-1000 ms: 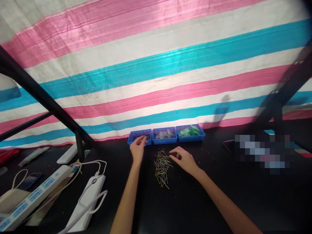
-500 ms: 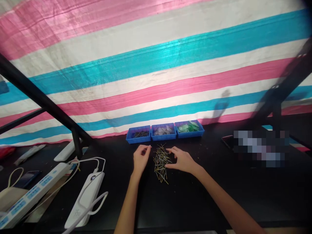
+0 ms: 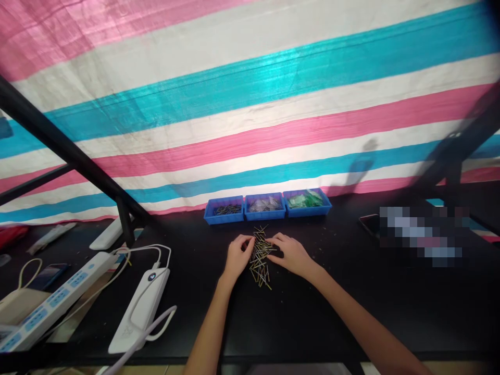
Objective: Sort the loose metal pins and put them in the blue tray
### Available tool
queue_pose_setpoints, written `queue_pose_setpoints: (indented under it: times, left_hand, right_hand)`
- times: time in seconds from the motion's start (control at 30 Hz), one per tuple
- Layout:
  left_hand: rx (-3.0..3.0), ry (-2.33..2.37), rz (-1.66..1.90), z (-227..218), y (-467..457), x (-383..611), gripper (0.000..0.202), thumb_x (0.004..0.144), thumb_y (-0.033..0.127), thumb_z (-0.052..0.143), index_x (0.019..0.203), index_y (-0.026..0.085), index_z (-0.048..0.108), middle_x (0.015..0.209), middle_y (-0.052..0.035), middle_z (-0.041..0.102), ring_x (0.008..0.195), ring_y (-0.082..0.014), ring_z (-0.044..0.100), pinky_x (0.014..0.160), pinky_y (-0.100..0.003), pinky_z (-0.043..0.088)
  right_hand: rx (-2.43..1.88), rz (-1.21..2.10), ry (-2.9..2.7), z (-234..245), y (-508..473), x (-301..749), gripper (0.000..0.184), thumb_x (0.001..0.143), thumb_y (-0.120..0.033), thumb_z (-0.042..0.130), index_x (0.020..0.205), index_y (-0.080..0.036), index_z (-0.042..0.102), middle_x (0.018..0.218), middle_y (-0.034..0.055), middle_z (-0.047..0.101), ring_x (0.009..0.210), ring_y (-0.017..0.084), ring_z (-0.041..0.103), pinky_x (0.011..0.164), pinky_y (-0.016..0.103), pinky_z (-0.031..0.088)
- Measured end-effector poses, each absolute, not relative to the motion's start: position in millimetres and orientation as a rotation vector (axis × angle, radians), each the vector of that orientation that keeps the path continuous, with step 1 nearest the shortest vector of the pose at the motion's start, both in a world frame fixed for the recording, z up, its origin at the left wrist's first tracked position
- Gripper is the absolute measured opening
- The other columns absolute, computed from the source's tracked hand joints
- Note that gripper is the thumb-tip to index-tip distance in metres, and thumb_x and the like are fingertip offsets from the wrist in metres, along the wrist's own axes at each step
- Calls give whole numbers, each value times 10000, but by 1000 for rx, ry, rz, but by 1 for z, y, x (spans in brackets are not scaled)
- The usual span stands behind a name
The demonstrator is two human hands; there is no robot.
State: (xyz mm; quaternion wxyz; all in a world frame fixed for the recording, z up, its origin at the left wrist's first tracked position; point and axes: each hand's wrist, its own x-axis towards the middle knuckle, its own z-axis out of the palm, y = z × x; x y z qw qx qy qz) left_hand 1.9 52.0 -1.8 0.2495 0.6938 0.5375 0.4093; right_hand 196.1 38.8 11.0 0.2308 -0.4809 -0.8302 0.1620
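A loose pile of long thin brass-coloured screws (image 3: 259,264) lies on the black table between my two hands. My left hand (image 3: 237,256) is at the pile's left edge, thumb and fingertips curled together in a pinch; whatever is between them is too small to make out. On the opposite side, my right hand (image 3: 292,254) has its thumb and fingers apart, with the tips touching the pile's right edge. Behind the pile stand three blue trays in a row: a left tray (image 3: 224,220) of dark screws, a middle tray (image 3: 265,214) of clear plastic bags, and a right tray (image 3: 309,211) of green-and-clear bags.
To the left lie a white power bank (image 3: 136,317) with cables and a long white power strip (image 3: 64,299). A phone (image 3: 369,225) rests at the right beside a blurred patch. A striped sheet (image 3: 250,109) hangs behind the black table (image 3: 332,328).
My left hand has moved right, up to the screw pile. My right hand stays at the pile's right side, its fingertips slightly closer in. The camera view has shifted a little.
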Motion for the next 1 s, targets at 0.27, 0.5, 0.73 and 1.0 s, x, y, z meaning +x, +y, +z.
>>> queue_pose_setpoints:
  times: [0.27,0.5,0.73,1.0]
  left_hand:
    - [1769,1434,1182,3,50,4,241,802,345,513,870,172,665,895,-53,585,567,-84,514,527,-215,420]
    - [1797,1484,1189,7,49,4,225,811,331,495,864,184,657,882,-44,577,589,-91,512,493,-201,388]
    - [2144,1525,912,15,41,6,194,811,324,485,852,230,649,784,-16,583,600,-113,497,565,-229,385]
    - [2119,1523,883,18,39,7,291,778,407,535,1011,250,612,859,-13,573,599,-106,474,584,-231,397]
  right_hand:
    - [-1319,470,-2255,11,40,194,270,796,-337,567,1050,-254,608,953,24,614,723,138,572,637,246,424]
    - [-1298,477,-2194,7,43,196,148,806,-301,554,900,-267,664,831,-15,646,604,105,546,559,224,372]
    - [-1302,463,-2159,8,44,197,153,815,-334,544,838,-276,684,758,-21,644,624,110,550,566,218,356]
    - [-1385,482,-1948,22,40,195,223,837,-386,493,818,-261,676,725,-20,628,567,97,524,541,215,353]
